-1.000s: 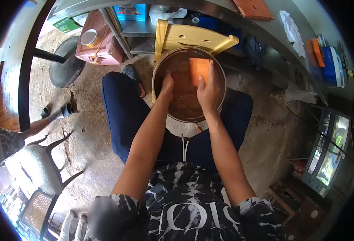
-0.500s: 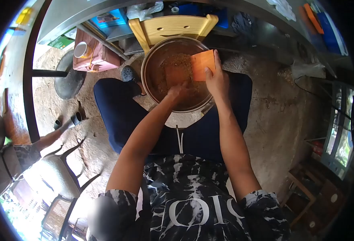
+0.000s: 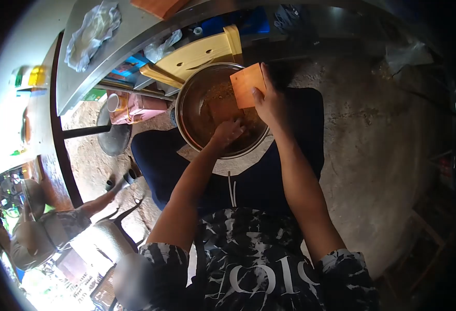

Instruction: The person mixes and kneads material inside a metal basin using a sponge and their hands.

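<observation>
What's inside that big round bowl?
In the bowl: brown crumbs, what looks like a flat reddish piece, and the left hand. That hand and the orange block in the right hand hide whatever lies beneath them.

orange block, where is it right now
In the head view, the orange block is in the right hand, at the upper right of the basin.
</observation>
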`<state>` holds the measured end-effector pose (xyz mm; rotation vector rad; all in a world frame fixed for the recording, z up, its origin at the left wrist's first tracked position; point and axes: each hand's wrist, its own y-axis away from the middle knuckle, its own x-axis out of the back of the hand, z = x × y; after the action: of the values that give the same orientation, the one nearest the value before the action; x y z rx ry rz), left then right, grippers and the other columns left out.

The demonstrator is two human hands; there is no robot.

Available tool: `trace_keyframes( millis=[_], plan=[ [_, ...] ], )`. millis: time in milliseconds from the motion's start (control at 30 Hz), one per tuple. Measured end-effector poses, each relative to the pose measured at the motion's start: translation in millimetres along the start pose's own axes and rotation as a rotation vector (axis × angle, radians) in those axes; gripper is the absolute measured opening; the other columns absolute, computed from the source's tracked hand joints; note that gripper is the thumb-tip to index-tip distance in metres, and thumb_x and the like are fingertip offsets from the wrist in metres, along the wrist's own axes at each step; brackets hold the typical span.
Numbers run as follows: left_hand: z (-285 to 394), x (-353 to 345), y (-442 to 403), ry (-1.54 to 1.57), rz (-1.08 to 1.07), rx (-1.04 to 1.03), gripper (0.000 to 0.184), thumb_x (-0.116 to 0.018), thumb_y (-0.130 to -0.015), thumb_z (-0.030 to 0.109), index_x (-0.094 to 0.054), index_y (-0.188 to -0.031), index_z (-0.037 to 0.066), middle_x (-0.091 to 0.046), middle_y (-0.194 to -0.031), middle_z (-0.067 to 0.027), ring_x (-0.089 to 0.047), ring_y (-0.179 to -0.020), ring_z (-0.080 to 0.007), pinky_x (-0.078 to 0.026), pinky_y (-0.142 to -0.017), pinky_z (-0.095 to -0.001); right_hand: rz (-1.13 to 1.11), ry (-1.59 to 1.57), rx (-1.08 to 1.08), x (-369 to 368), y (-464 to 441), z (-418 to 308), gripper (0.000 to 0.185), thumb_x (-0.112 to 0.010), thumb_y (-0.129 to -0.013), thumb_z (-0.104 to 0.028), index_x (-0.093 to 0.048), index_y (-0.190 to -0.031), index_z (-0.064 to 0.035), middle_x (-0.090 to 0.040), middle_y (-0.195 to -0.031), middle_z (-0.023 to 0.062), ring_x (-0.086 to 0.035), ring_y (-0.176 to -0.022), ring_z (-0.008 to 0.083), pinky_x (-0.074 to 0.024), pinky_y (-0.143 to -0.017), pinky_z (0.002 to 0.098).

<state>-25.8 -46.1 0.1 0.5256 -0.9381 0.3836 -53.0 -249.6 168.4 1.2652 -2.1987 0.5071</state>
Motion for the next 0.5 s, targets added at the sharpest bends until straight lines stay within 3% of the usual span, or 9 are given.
trace_keyframes(
  millis=[67, 133, 167, 233, 267, 333, 433, 467, 500],
  plan=[
    [-1, 20, 6, 0.042, -0.090, 0.110, 0.035, -0.051, -0.098, 0.037, -0.064, -0.115, 0.010, -0.069, -0.090, -0.0227, -0.068, -0.089, -0.0430, -0.055, -0.077, -0.0521, 0.059, -0.035, 0.059, -1, -4, 1, 0.079, -0.065, -0.093, -0.021, -0.023, -0.159, -0.0323, -0.070, -0.099, 0.0277, -0.069, -0.085, 0.0447, -0.0566, -0.073, 0.0512],
    [-18, 29, 18, 0.057, 0.234, -0.203, 0.024, -0.052, -0.097, 0.025, -0.067, -0.105, 0.009, -0.071, -0.089, -0.0206, -0.068, -0.091, -0.0423, -0.054, -0.075, -0.0503, -0.098, -0.029, -0.140, 9, -6, -8, 0.073, -0.063, -0.096, -0.023, -0.026, -0.158, -0.0329, -0.055, -0.144, 0.0130, -0.067, -0.099, 0.0450, -0.0582, -0.082, 0.0493],
    [-27, 32, 20, 0.045, 0.216, -0.206, 0.024, -0.052, -0.097, 0.025, -0.067, -0.105, 0.009, -0.071, -0.089, -0.0206, -0.068, -0.091, -0.0423, -0.054, -0.075, -0.0503, -0.092, -0.045, -0.152, 11, -6, -9, 0.073, -0.063, -0.096, -0.023, -0.026, -0.158, -0.0329, -0.055, -0.144, 0.0130, -0.067, -0.099, 0.0450, -0.0582, -0.082, 0.0493],
    [-29, 58, 10, 0.074, 0.183, 0.135, 0.020, -0.057, -0.094, 0.015, -0.069, -0.108, 0.008, -0.072, -0.096, -0.0196, -0.069, -0.091, -0.0395, -0.054, -0.074, -0.0473, -0.101, -0.023, -0.131, 12, -9, -7, 0.075, -0.063, -0.096, -0.023, -0.024, -0.158, -0.0331, -0.056, -0.143, 0.0135, -0.068, -0.099, 0.0435, -0.0586, -0.082, 0.0480],
    [-36, 67, 6, 0.066, 0.174, 0.133, 0.020, -0.057, -0.094, 0.015, -0.069, -0.108, 0.008, -0.072, -0.096, -0.0196, -0.069, -0.091, -0.0395, -0.054, -0.074, -0.0473, -0.098, -0.032, -0.140, 8, -9, -3, 0.075, -0.063, -0.096, -0.023, -0.024, -0.158, -0.0331, -0.056, -0.143, 0.0135, -0.068, -0.099, 0.0435, -0.0586, -0.082, 0.0480],
    [-65, 70, -1, 0.560, 0.277, 0.129, 0.027, -0.067, -0.090, 0.019, -0.070, -0.116, 0.011, -0.073, -0.106, -0.0183, -0.070, -0.097, -0.0341, -0.055, -0.079, -0.0450, 0.040, -0.005, -0.014, -2, -11, 3, 0.076, -0.064, -0.095, -0.024, -0.023, -0.158, -0.0339, -0.061, -0.136, 0.0143, -0.069, -0.097, 0.0432, -0.0585, -0.081, 0.0482],
    [-70, 75, -1, 0.062, 0.287, -0.155, 0.039, -0.071, -0.088, 0.030, -0.070, -0.120, 0.008, -0.070, -0.115, -0.0221, -0.070, -0.105, -0.0310, -0.055, -0.085, -0.0435, -0.015, -0.014, -0.105, -2, -14, 1, 0.076, -0.065, -0.094, -0.024, -0.025, -0.158, -0.0336, -0.065, -0.129, 0.0166, -0.069, -0.093, 0.0434, -0.0582, -0.079, 0.0482],
    [-66, 78, 2, 0.056, 0.283, -0.156, 0.039, -0.071, -0.088, 0.030, -0.070, -0.120, 0.008, -0.070, -0.115, -0.0221, -0.070, -0.105, -0.0310, -0.055, -0.085, -0.0435, -0.013, -0.021, -0.107, -1, -13, 0, 0.076, -0.065, -0.094, -0.024, -0.025, -0.158, -0.0336, -0.065, -0.129, 0.0166, -0.069, -0.093, 0.0434, -0.0582, -0.079, 0.0482],
    [-28, 103, 8, 0.061, -0.009, 0.181, 0.046, -0.073, -0.087, 0.034, -0.068, -0.122, 0.004, -0.069, -0.118, -0.0233, -0.069, -0.108, -0.0309, -0.055, -0.087, -0.0432, -0.007, -0.030, -0.096, 1, -12, -2, 0.076, -0.065, -0.094, -0.024, -0.026, -0.158, -0.0331, -0.065, -0.128, 0.0173, -0.069, -0.092, 0.0432, -0.0580, -0.078, 0.0482]
  ],
)
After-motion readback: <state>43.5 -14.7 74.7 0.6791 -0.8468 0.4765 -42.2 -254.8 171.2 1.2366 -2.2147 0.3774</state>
